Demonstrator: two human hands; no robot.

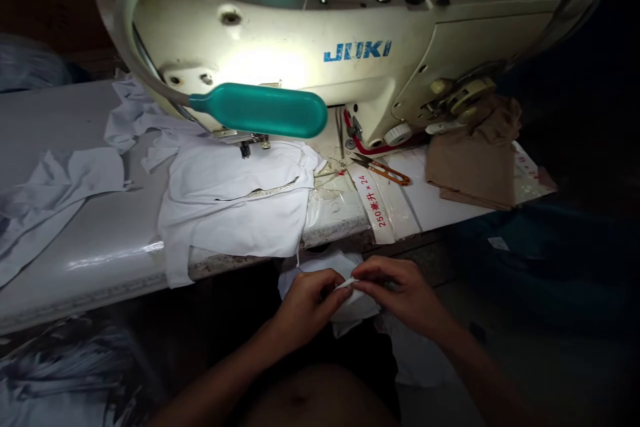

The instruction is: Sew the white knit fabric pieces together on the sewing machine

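Observation:
My left hand [313,297] and my right hand [400,290] meet in front of the table edge, fingers pinched on a small white fabric piece [349,283]. White cloth [357,307] hangs below and behind my fingers, over the lap. On the table, white fabric [245,213] with a slit-like opening lies partly under the needle area of the sewing machine [300,33]. Orange-handled thread snips [384,169] rest to the right of it.
A teal lamp [265,110] hangs before the machine. Folded brown fabric [470,170] lies at the table's right. More white fabric [65,193] is at the left, and a heap of white pieces [65,380] sits below the table at lower left.

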